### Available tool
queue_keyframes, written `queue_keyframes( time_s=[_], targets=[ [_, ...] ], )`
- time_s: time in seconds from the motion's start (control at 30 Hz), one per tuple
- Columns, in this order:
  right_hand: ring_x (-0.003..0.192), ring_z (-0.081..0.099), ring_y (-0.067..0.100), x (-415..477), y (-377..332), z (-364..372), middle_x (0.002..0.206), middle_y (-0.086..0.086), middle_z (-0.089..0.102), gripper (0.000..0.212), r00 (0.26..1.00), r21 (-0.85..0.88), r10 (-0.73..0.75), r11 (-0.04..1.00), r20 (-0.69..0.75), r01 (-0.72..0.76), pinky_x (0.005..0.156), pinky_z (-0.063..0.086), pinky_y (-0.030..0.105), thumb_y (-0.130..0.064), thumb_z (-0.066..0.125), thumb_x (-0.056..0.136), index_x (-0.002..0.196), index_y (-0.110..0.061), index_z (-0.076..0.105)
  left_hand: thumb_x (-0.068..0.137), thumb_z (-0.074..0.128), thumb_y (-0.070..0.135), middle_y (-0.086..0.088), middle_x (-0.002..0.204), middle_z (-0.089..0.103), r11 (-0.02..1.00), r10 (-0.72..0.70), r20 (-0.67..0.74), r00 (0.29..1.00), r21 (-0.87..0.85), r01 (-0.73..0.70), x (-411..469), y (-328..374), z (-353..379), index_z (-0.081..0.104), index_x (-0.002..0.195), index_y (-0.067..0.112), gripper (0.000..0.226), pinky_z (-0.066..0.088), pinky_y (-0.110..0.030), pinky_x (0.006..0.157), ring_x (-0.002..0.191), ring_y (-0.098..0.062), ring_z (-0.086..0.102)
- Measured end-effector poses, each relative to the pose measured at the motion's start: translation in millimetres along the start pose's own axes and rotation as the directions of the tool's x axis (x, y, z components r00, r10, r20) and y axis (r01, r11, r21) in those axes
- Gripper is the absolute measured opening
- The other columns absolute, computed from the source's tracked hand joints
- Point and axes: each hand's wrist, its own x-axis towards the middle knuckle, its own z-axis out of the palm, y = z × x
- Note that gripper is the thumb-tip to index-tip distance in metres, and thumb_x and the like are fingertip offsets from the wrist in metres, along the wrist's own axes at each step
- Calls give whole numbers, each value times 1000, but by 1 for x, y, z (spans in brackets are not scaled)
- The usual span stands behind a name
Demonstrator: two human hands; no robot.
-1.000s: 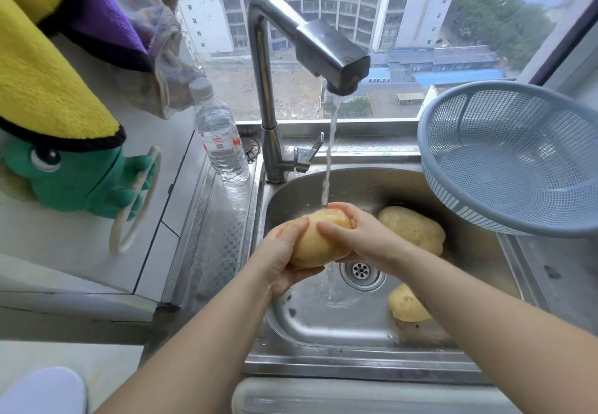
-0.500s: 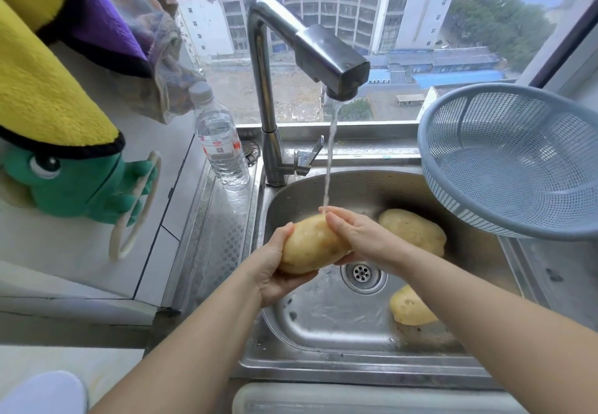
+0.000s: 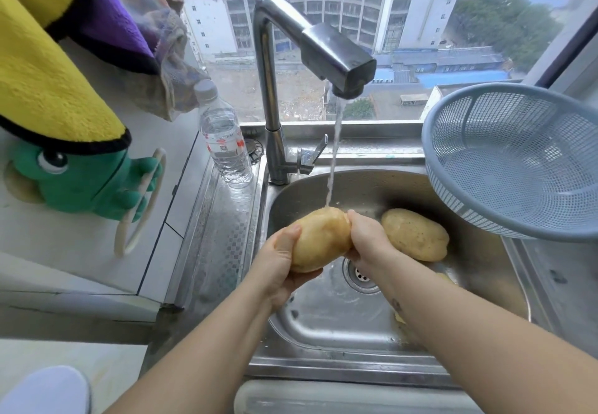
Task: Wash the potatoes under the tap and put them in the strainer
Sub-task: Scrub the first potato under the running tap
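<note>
A large yellow-brown potato (image 3: 318, 239) is held over the steel sink (image 3: 336, 326), right under the stream of water from the tap (image 3: 336, 57). My left hand (image 3: 278, 261) cups its lower left end and my right hand (image 3: 367, 239) grips its right side. A second potato (image 3: 415, 234) lies in the sink at the back right. A third potato (image 3: 448, 279) is mostly hidden behind my right forearm. The grey-blue plastic strainer (image 3: 517, 161) sits tilted on the sink's right rim with nothing in it.
A clear water bottle (image 3: 225, 142) stands left of the tap on the drainboard. A green frog-shaped towel holder (image 3: 81, 180) and yellow and purple towels (image 3: 48, 67) hang on the left wall. The sink drain (image 3: 360, 273) is beneath my hands. A window is behind the tap.
The potato has been turned and shifted in my hands under the stream. My right hand has slid from the top of the potato to its right end.
</note>
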Motion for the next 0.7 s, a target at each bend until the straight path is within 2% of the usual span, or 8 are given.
queue_keyframes(
  time_s=[0.03, 0.13, 0.23, 0.33, 0.43, 0.5, 0.6, 0.7],
  targets=[
    [87, 62, 21, 0, 2, -2, 106, 9, 66, 32, 998, 55, 1, 998, 55, -4, 64, 50, 31, -31, 42, 101, 110, -9, 63, 93, 53, 37, -17, 105, 65, 997, -42, 2, 999, -62, 42, -1, 2, -1, 61, 106, 17, 25, 59, -38, 68, 88, -24, 64],
    [95, 65, 19, -6, 9, -9, 104, 5, 70, 30, 972, 115, -57, 993, 229, 31, 74, 54, 34, -40, 49, 97, 105, -16, 66, 90, 57, 38, -23, 102, 61, 950, -189, 10, 982, -249, 186, -2, 7, -4, 57, 104, 6, 35, 55, -45, 83, 93, -30, 62],
    [101, 68, 27, -6, 2, -17, 107, 11, 73, 47, 926, -14, 39, 999, 374, -36, 87, 56, 43, -49, 66, 81, 109, -12, 69, 88, 60, 39, -28, 113, 61, 941, -274, 65, 960, -190, 281, -1, 7, -6, 56, 113, 3, 45, 57, -47, 81, 99, -34, 63],
    [94, 71, 29, -4, -4, -20, 100, 14, 74, 51, 932, -76, 149, 989, 331, -131, 81, 58, 44, -49, 69, 79, 109, -7, 68, 89, 60, 42, -28, 111, 62, 929, -329, 78, 941, -154, 337, 1, 5, -6, 56, 117, 4, 48, 58, -48, 72, 95, -35, 65],
    [85, 69, 29, -3, -2, -15, 94, 15, 72, 40, 968, 67, 132, 986, 215, -150, 70, 57, 40, -41, 53, 94, 110, -5, 64, 89, 56, 51, -22, 95, 66, 937, -349, 24, 937, -25, 349, 4, 8, -3, 59, 110, 7, 49, 59, -42, 68, 82, -33, 66],
    [89, 67, 33, 2, 3, -12, 102, 19, 69, 38, 976, 140, 167, 972, 143, -187, 68, 56, 43, -35, 44, 99, 114, -4, 61, 91, 53, 51, -19, 101, 67, 967, -253, -56, 966, 26, 254, 8, 6, -1, 60, 111, 11, 45, 60, -43, 69, 88, -31, 66],
    [95, 66, 39, 5, 5, -8, 111, 23, 67, 42, 963, 191, 252, 945, 100, -267, 65, 57, 48, -34, 37, 99, 120, -6, 60, 91, 55, 45, -13, 111, 65, 990, 80, -115, 990, 121, -66, 5, 0, 3, 63, 109, 21, 31, 60, -41, 68, 98, -28, 65],
    [97, 65, 40, 1, 1, -6, 112, 24, 65, 43, 962, 251, 243, 930, 121, -267, 72, 57, 52, -38, 35, 99, 118, -7, 57, 62, 70, 56, -8, 111, 65, 914, 311, -47, 949, 287, -285, 0, -4, 2, 64, 101, 29, 48, 61, -39, 67, 96, -24, 67]
  ],
)
